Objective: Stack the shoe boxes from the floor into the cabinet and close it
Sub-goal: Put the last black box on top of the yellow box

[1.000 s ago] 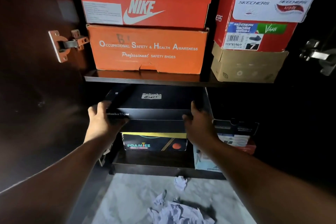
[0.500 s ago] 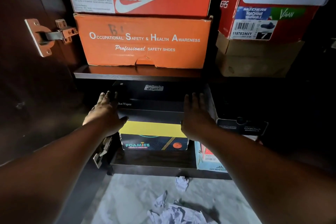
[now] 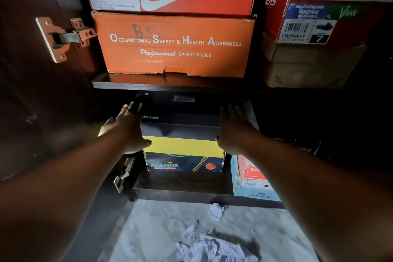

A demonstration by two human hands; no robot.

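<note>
The black shoe box point(image 3: 180, 119) is seen on the yellow-lidded box point(image 3: 184, 153) on the lower shelf, lying between the left hand point(image 3: 129, 127) and right hand point(image 3: 231, 130), long axis running away from both, neither nearer. Both hands are flat and open-fingered against its sides. Compared with earlier, the box is pushed deeper, grip released.

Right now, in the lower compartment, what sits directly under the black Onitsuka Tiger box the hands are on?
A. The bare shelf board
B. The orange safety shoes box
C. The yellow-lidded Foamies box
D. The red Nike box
C: the black Onitsuka Tiger box, with the left hand and right hand flat at its sides, rests on the yellow-lidded Foamies box.
</note>
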